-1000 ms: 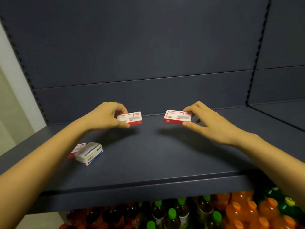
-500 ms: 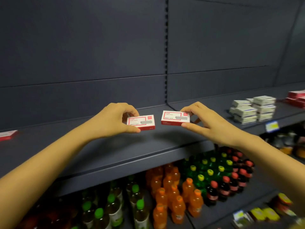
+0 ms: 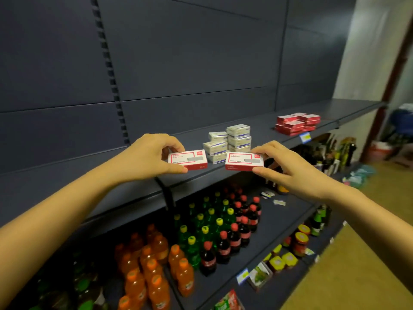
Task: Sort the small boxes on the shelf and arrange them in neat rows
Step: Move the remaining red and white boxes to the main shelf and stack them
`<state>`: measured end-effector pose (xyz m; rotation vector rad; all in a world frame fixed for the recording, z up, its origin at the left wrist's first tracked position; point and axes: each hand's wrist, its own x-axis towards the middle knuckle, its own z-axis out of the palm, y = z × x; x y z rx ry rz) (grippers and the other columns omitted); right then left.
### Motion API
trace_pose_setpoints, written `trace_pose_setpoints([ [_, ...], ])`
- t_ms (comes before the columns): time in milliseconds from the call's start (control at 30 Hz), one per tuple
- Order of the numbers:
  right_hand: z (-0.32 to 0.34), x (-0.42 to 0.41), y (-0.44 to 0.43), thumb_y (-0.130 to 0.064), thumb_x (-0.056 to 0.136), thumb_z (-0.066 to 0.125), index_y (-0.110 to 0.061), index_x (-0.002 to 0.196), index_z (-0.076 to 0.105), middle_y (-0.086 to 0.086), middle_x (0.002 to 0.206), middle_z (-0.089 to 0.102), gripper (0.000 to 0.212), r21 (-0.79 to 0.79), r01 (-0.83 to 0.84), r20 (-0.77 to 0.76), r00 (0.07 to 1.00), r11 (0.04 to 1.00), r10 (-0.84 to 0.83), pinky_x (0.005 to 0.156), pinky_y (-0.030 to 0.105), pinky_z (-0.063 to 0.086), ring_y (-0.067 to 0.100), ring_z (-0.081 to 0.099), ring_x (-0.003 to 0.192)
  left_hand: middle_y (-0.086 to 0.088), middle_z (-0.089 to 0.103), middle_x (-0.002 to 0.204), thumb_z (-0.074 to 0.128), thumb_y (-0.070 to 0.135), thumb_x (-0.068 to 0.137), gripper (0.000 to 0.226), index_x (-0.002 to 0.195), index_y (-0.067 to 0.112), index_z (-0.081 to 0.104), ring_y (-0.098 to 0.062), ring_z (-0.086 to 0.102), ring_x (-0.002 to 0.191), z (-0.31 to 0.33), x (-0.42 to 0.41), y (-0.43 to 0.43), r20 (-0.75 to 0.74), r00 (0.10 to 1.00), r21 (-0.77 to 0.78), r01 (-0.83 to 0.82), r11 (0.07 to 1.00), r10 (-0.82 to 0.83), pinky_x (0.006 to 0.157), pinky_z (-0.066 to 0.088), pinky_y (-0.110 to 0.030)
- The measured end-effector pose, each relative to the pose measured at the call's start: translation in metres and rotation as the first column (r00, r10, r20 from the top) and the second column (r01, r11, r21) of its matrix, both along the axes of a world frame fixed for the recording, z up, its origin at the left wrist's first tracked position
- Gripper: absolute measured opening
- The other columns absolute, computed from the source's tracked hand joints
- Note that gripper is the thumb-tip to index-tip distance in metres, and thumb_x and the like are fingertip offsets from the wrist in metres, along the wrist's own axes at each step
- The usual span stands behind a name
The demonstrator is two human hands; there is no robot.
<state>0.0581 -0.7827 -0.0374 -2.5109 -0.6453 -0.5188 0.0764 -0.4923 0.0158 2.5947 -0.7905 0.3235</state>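
We see a left hand (image 3: 152, 156) whose grip pinches a small red-and-white box (image 3: 187, 159) between thumb and fingers, over the front edge of a dark shelf (image 3: 55, 177). Near it, not touching, a second red-and-white box (image 3: 244, 161) is pinched the same way in the grip of the right hand (image 3: 288, 168). Behind them, stacked white boxes (image 3: 230, 144) stand on the shelf. Farther right lie stacked red boxes (image 3: 297, 123). Drink bottles (image 3: 156, 265) fill the lower shelf.
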Motion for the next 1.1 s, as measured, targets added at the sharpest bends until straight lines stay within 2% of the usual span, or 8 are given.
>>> trace_pose_setpoints([
  [100,0.001,0.004,-0.036,-0.046,0.084,0.048,-0.026,0.126,0.049,-0.010,0.114,0.050,0.046,0.051,0.026,-0.005,1.000,0.998,-0.026,0.076,0.006,0.040,-0.007,0.047,0.103,0.003,0.064,0.104,0.074,0.031,0.073,0.038,0.106,0.019,0.062,-0.014,0.059,0.092,0.004,0.016,-0.038,0.004,0.999,-0.011,0.052,0.999,-0.052,0.083,0.052,-0.035],
  [233,-0.002,0.023,-0.084,-0.037,0.087,0.054,-0.022,0.127,0.050,-0.004,0.118,0.053,0.042,0.091,0.068,-0.009,0.998,0.994,-0.068,0.083,0.022,0.046,0.003,0.051,0.105,0.006,0.061,0.104,0.072,0.031,0.074,0.039,0.109,0.018,0.061,-0.010,0.058,0.090,0.006,0.043,-0.090,-0.001,0.995,-0.002,0.095,0.995,-0.095,0.080,0.052,-0.029],
  [367,-0.006,0.051,-0.132,-0.034,0.089,0.055,-0.022,0.128,0.049,-0.008,0.118,0.052,0.041,0.055,0.096,0.008,0.995,0.994,-0.097,0.076,0.013,0.045,0.002,0.050,0.105,0.007,0.057,0.103,0.073,0.030,0.074,0.041,0.111,0.017,0.060,-0.009,0.055,0.088,0.003,0.077,-0.139,0.037,0.995,0.011,0.087,0.996,-0.088,0.072,0.045,-0.016],
  [533,0.003,0.096,-0.191,-0.037,0.088,0.053,-0.024,0.129,0.047,-0.015,0.115,0.047,0.043,-0.012,0.111,0.006,0.994,0.994,-0.111,0.076,0.013,0.045,-0.005,0.046,0.100,0.009,0.060,0.101,0.073,0.034,0.073,0.038,0.106,0.022,0.060,-0.009,0.056,0.087,0.005,0.121,-0.193,0.058,0.994,0.012,0.097,0.995,-0.097,0.075,0.049,-0.024],
  [667,0.011,0.134,-0.236,-0.047,0.083,0.047,-0.025,0.128,0.048,-0.015,0.117,0.048,0.050,-0.040,0.105,0.015,0.994,0.994,-0.104,0.086,0.009,0.040,-0.005,0.047,0.104,0.006,0.064,0.101,0.074,0.036,0.071,0.036,0.103,0.025,0.062,-0.011,0.059,0.089,0.008,0.156,-0.232,0.035,0.994,0.011,0.107,0.994,-0.108,0.082,0.052,-0.036],
  [767,0.012,0.160,-0.265,-0.049,0.082,0.046,-0.028,0.130,0.046,-0.018,0.119,0.045,0.052,-0.013,0.106,0.011,0.994,0.994,-0.106,0.083,0.002,0.037,-0.007,0.046,0.105,0.006,0.063,0.103,0.073,0.038,0.070,0.040,0.106,0.022,0.061,-0.011,0.059,0.090,0.010,0.174,-0.257,0.073,0.991,0.005,0.113,0.994,-0.113,0.082,0.053,-0.034],
  [967,0.012,0.211,-0.312,-0.048,0.080,0.047,-0.037,0.121,0.041,-0.014,0.117,0.046,0.043,0.046,0.091,-0.019,0.996,0.995,-0.091,0.084,0.007,0.038,0.002,0.045,0.108,0.005,0.063,0.102,0.073,0.038,0.070,0.043,0.108,0.019,0.062,-0.010,0.058,0.089,0.017,0.207,-0.299,0.098,0.992,0.051,0.073,0.996,-0.077,0.080,0.052,-0.030],
  [1100,0.015,0.249,-0.338,-0.044,0.083,0.049,-0.031,0.125,0.045,-0.015,0.115,0.047,0.045,0.040,0.052,-0.016,0.999,0.998,-0.051,0.083,0.003,0.037,-0.005,0.046,0.105,0.007,0.062,0.101,0.071,0.040,0.070,0.042,0.106,0.020,0.062,-0.008,0.057,0.086,0.017,0.226,-0.325,0.121,0.992,0.052,0.035,0.998,-0.041,0.075,0.050,-0.025],
])
